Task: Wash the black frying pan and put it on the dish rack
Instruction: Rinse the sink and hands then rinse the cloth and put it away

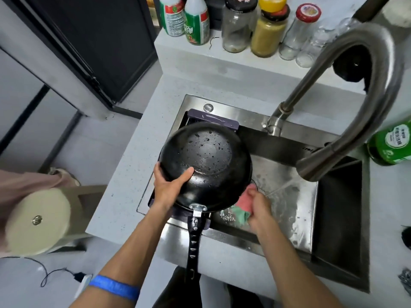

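The black frying pan (pixel 206 161) is upside down over the left part of the sink, its wet bottom facing up and its handle (pixel 194 243) pointing toward me. My left hand (pixel 171 183) grips the pan's near-left rim, thumb on the bottom. A dark dish rack (pixel 213 120) lies under the pan across the sink's left side, mostly hidden. My right hand (pixel 258 207) holds a pink and green cloth (pixel 241 207) just right of the pan, over the sink basin.
Water runs from the curved steel faucet (pixel 355 90) into the steel sink (pixel 289 196). Jars and bottles (pixel 235 25) stand on the ledge behind. A green bottle (pixel 393 143) stands at the right. A cream stool (pixel 37 221) sits on the floor at the left.
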